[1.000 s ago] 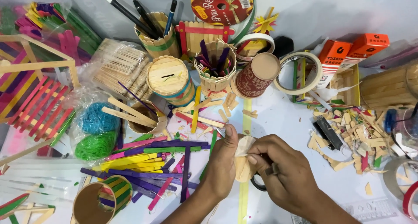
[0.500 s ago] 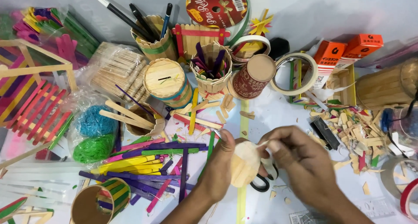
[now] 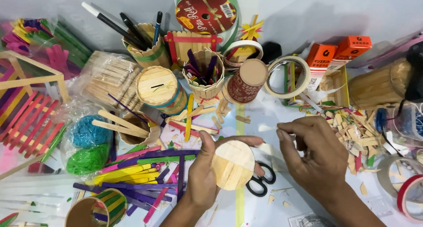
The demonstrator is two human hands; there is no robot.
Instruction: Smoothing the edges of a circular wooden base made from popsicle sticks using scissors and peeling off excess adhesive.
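My left hand (image 3: 200, 176) holds a round disc of pale wooden craft sticks (image 3: 232, 164), its flat face turned up, thumb on the left edge and fingers behind it. My right hand (image 3: 315, 158) is just right of the disc, thumb and forefinger pinched together near a pale thin strip (image 3: 269, 148) that runs from the disc's upper right edge; I cannot tell for sure that it is tape. Black-handled scissors (image 3: 261, 184) lie on the table under the disc, between the two hands.
Coloured craft sticks (image 3: 132, 169) lie in a pile at left, near blue and green rubber bands (image 3: 86, 145). Behind stand stick-built cups (image 3: 159, 89), a paper cup (image 3: 244, 82), a masking tape roll (image 3: 288, 77) and orange boxes (image 3: 339, 53). Wood scraps (image 3: 354, 136) and tape rolls (image 3: 407, 189) sit at right.
The disc has been turned flat toward me in my left hand. My right hand has drawn away from it to the right, uncovering the scissors on the table.
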